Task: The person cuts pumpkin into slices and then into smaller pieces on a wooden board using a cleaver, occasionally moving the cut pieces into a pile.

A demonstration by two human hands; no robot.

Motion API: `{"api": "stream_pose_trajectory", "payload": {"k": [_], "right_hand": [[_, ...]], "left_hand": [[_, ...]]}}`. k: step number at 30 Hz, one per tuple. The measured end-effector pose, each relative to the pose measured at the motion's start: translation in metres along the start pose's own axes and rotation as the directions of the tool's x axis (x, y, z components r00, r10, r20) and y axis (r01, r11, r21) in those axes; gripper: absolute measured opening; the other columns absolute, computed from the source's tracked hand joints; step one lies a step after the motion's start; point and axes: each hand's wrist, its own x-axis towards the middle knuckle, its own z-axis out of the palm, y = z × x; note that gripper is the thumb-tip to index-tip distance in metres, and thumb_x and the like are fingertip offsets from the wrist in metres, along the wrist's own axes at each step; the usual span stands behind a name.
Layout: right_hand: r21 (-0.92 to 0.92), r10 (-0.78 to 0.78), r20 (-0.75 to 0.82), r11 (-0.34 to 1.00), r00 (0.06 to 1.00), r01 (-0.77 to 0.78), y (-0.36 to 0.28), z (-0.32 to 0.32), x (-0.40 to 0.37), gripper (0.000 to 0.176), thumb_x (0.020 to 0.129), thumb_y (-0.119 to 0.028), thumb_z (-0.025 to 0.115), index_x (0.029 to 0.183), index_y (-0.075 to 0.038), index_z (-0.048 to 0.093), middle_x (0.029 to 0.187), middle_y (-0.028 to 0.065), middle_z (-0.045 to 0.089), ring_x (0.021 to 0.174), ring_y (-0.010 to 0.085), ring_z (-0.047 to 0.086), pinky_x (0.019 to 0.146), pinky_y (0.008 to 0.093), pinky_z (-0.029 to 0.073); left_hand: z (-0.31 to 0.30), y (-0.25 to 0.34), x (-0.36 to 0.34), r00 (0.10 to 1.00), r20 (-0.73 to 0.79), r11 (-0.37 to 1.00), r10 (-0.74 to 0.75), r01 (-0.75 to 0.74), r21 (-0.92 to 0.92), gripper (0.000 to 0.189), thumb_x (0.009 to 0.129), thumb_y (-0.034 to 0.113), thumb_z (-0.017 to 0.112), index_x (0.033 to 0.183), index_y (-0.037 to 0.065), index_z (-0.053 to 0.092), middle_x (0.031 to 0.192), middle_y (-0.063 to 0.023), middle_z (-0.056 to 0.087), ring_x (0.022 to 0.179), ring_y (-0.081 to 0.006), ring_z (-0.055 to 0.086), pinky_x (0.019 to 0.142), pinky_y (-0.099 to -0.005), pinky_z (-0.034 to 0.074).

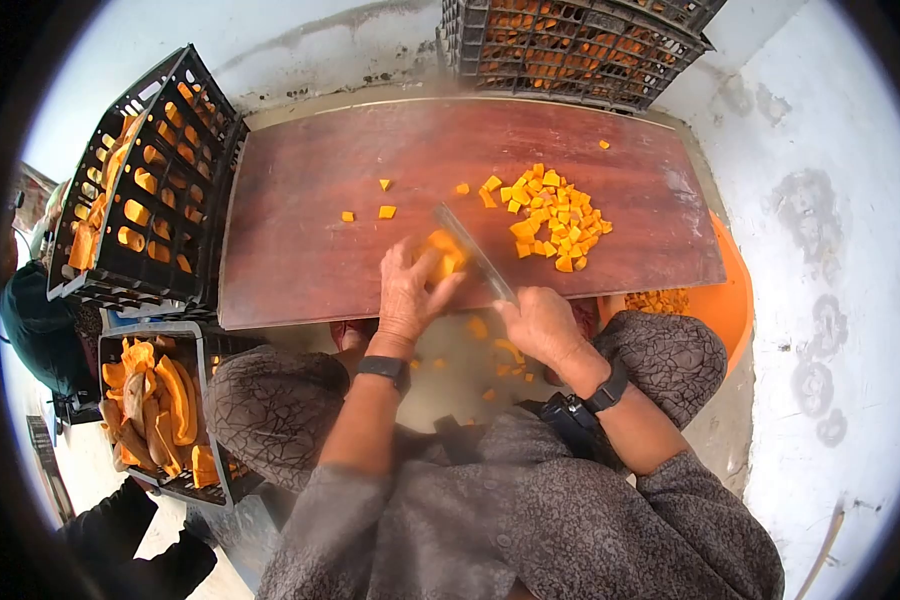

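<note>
My left hand (pixel 406 295) presses a chunk of orange pumpkin (pixel 444 254) down on the reddish-brown board (pixel 315 160), fingers curled round its near left side. In my right hand (pixel 544 326) is a knife (pixel 476 252), its handle hidden in the fist. The blade slants up and to the left, right beside the chunk, and looks slightly blurred. To the right of the blade lies a loose heap of pumpkin cubes (pixel 570 225). A few stray pieces (pixel 386 212) rest on the board beyond my left hand.
A black crate (pixel 208 200) holding pumpkin pieces stands at the left, with another crate (pixel 202 380) of pumpkin slices below it. More crates (pixel 470 45) are at the back. An orange basin (pixel 738 285) with pumpkin bits sits partly under the board's right end. Another person (pixel 35 315) is at the far left.
</note>
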Motion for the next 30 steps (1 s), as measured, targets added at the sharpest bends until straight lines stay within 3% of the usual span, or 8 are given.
{"api": "stream_pose_trajectory", "payload": {"k": [3, 8, 30], "right_hand": [[-0.022, 0.009, 0.019, 1.000, 1.000, -0.009, 0.001, 0.000, 0.000, 0.036, 0.090, -0.029, 0.063, 0.088, 0.007, 0.069, 0.079, 0.0320, 0.064, 0.082, 0.0490, 0.064, 0.076, 0.0531, 0.051], [0.009, 0.000, 0.042, 1.000, 0.999, -0.001, 0.003, 0.004, 0.002, 0.035, 0.091, -0.027, 0.063, 0.090, 0.007, 0.069, 0.080, 0.0325, 0.064, 0.084, 0.0491, 0.064, 0.077, 0.0531, 0.051], [-0.069, 0.053, 0.130, 0.997, 0.990, -0.044, -0.012, -0.006, 0.022, 0.038, 0.089, -0.025, 0.066, 0.089, 0.013, 0.066, 0.087, 0.0367, 0.063, 0.090, 0.0516, 0.063, 0.081, 0.0529, 0.051]], "left_hand": [[-0.003, 0.003, -0.001, 0.999, -0.017, 0.988, 0.035, -0.032, 0.153, 0.042, 0.073, 0.026, 0.082, 0.107, 0.004, 0.072, 0.122, -0.0216, 0.056, 0.114, -0.0379, 0.056, 0.095, -0.0457, 0.051], [0.000, 0.001, -0.003, 0.999, -0.013, 0.999, -0.032, 0.032, -0.006, 0.043, 0.075, 0.024, 0.080, 0.111, 0.004, 0.067, 0.124, -0.0224, 0.057, 0.113, -0.0392, 0.056, 0.095, -0.0464, 0.051], [0.008, -0.004, 0.000, 1.000, 0.002, 0.997, -0.017, 0.017, -0.074, 0.040, 0.078, 0.020, 0.078, 0.109, 0.001, 0.061, 0.125, -0.0207, 0.056, 0.113, -0.0396, 0.056, 0.093, -0.0461, 0.051]]}}
